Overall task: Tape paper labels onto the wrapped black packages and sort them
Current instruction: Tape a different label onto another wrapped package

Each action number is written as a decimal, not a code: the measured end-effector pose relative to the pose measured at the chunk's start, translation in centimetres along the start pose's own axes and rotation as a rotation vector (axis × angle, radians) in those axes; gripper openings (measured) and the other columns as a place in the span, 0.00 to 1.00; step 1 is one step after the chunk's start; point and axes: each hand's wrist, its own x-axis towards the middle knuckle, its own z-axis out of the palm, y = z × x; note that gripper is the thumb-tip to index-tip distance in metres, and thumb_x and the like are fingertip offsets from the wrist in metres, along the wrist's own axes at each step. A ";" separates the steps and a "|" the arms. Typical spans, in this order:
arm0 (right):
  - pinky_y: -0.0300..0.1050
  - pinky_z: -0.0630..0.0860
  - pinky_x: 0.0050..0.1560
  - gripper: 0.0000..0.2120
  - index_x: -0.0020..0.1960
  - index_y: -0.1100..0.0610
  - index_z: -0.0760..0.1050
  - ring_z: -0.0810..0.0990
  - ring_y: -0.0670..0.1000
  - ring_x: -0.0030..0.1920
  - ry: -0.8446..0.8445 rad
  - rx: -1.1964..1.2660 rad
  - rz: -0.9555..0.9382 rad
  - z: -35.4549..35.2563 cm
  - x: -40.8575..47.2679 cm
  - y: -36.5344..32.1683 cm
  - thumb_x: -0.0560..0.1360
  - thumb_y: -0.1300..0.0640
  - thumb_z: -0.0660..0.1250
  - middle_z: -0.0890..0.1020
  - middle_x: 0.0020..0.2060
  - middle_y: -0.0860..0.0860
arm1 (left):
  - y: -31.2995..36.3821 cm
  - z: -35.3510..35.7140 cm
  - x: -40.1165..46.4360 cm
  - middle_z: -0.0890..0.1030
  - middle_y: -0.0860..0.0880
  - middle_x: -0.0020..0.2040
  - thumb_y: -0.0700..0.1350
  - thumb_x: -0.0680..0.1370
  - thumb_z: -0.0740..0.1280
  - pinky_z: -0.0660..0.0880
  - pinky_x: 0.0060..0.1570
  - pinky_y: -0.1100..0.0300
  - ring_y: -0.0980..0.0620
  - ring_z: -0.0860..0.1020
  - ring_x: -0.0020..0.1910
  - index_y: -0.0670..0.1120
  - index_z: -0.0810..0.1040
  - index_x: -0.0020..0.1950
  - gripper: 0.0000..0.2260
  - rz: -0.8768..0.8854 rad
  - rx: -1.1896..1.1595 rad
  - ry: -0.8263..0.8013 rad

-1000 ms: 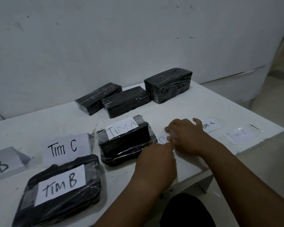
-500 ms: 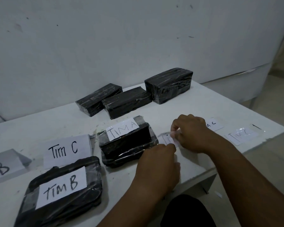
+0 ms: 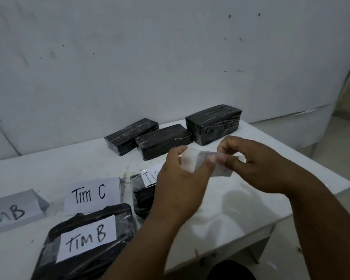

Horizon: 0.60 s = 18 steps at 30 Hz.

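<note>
Above the white table (image 3: 240, 209), my left hand (image 3: 180, 178) and my right hand (image 3: 257, 162) pinch the two ends of a small taped paper label (image 3: 192, 160), stretched between them in the air. Three unlabelled black wrapped packages stand at the back: a flat one (image 3: 131, 135), a middle one (image 3: 163, 141) and a taller one (image 3: 213, 123). A package with a "TIM" label (image 3: 143, 190) lies partly hidden behind my left hand. At the front left lies a package labelled "TIM B" (image 3: 89, 239).
A folded paper sign reading "TIM C" (image 3: 91, 194) stands left of centre, and another ending in "B" (image 3: 10, 213) stands at the far left. A white wall rises behind the table. The table's edge runs along the right and front, with floor beyond.
Both hands have lifted the label off the table surface and raised it into the air. The loose labels at the right edge are no longer visible.
</note>
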 end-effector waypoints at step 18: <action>0.55 0.86 0.48 0.03 0.45 0.56 0.85 0.85 0.52 0.37 0.302 0.623 0.166 4.3 6.9 -3.9 0.74 0.58 0.77 0.86 0.37 0.56 | -1.4 -10.5 4.6 0.88 0.51 0.43 0.47 0.81 0.70 0.82 0.38 0.63 0.55 0.87 0.41 0.49 0.87 0.50 0.07 -0.072 -0.215 0.172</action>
